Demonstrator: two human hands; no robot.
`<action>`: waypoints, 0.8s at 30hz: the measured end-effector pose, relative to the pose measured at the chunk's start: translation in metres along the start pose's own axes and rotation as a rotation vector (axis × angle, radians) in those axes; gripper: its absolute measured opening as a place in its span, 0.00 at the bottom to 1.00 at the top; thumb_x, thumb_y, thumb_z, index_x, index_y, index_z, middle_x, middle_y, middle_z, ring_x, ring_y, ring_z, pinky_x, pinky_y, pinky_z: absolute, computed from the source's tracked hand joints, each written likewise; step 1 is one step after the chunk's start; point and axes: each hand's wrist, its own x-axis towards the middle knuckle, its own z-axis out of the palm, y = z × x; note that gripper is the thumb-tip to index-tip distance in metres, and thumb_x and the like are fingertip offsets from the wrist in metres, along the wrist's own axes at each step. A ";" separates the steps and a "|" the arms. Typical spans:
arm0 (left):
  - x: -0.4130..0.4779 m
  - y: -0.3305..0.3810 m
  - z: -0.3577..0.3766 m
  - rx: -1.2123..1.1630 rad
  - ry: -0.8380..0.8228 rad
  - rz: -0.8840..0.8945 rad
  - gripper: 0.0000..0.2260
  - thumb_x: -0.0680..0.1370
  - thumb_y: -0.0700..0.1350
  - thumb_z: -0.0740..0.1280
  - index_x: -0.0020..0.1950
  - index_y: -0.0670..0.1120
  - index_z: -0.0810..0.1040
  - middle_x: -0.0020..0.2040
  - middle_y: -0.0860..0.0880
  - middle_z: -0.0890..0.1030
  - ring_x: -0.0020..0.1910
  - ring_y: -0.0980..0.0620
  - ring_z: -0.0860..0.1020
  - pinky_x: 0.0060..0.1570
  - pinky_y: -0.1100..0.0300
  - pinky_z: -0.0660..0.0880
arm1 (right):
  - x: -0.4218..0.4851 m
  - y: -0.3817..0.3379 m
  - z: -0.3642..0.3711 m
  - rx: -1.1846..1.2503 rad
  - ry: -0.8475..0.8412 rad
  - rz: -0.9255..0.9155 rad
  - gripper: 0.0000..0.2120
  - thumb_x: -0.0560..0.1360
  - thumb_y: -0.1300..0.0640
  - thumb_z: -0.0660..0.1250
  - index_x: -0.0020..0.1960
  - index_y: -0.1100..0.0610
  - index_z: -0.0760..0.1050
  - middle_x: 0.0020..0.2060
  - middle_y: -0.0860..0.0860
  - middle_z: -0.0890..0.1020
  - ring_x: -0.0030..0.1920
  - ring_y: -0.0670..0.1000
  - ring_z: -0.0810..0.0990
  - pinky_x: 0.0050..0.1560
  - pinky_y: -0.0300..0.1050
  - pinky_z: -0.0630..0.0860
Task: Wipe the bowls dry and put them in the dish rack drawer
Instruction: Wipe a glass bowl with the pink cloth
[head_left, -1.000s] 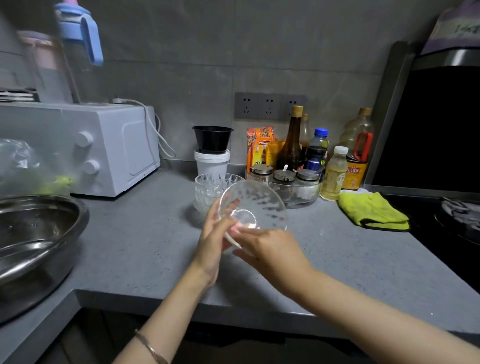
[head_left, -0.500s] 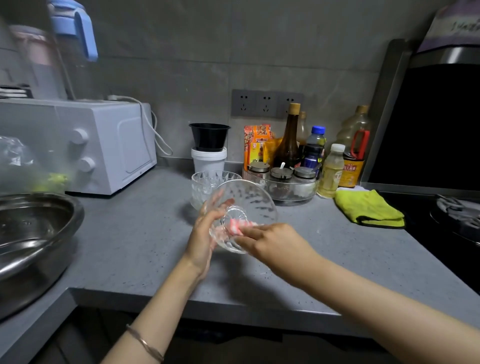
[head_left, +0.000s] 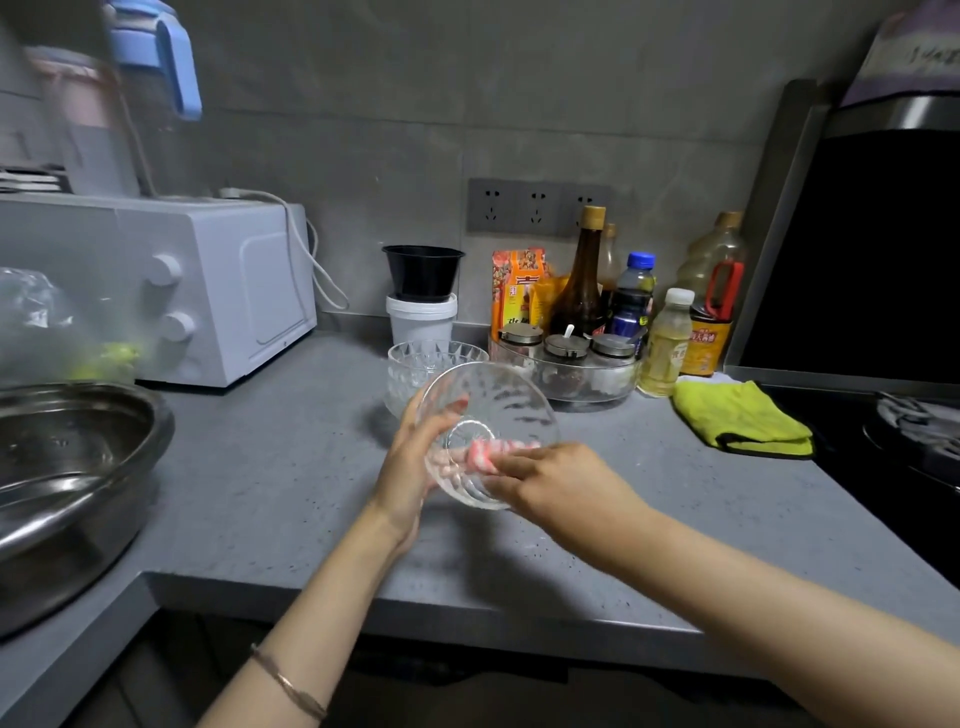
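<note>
A clear patterned glass bowl (head_left: 498, 410) is held tilted above the grey counter (head_left: 291, 467), its opening turned toward me. My left hand (head_left: 415, 467) cups it from the left, fingers behind the glass. My right hand (head_left: 561, 483) reaches in from the right, and its fingers pinch a small pink-and-white cloth (head_left: 483, 453) against the bowl's inside near the base. More clear glass bowls (head_left: 426, 358), stacked, stand on the counter just behind. No dish rack drawer is in view.
A large steel basin (head_left: 72, 483) sits at the left. A white microwave (head_left: 218, 291) stands behind it. A black cup on a white tub (head_left: 422, 296), bottles and a glass dish of spice jars (head_left: 576, 364) line the wall. A yellow cloth (head_left: 737, 415) lies by the black stove (head_left: 893, 447).
The bowl has dropped a little and tilted more toward me. My right hand's fingers, first at the bowl's lower edge, now press the pink cloth inside it, near the base.
</note>
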 end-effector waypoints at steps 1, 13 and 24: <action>-0.002 -0.003 0.004 0.026 0.009 0.027 0.23 0.73 0.46 0.66 0.69 0.56 0.70 0.60 0.54 0.80 0.56 0.50 0.81 0.42 0.59 0.78 | 0.005 -0.008 -0.004 0.085 0.000 0.089 0.07 0.65 0.55 0.72 0.43 0.50 0.83 0.34 0.46 0.83 0.29 0.50 0.81 0.24 0.37 0.71; 0.009 0.004 -0.016 0.307 -0.241 -0.119 0.16 0.67 0.47 0.63 0.52 0.52 0.82 0.51 0.52 0.83 0.49 0.54 0.80 0.44 0.58 0.76 | -0.007 0.051 -0.015 -0.193 -0.138 -0.325 0.27 0.72 0.64 0.58 0.71 0.57 0.67 0.70 0.52 0.69 0.71 0.52 0.66 0.75 0.53 0.54; 0.013 0.012 -0.003 0.229 -0.145 0.007 0.20 0.66 0.45 0.59 0.56 0.51 0.80 0.59 0.42 0.80 0.58 0.45 0.79 0.52 0.47 0.77 | -0.012 0.006 -0.026 0.083 -0.328 -0.003 0.32 0.70 0.65 0.60 0.74 0.57 0.62 0.73 0.55 0.65 0.66 0.56 0.73 0.65 0.52 0.72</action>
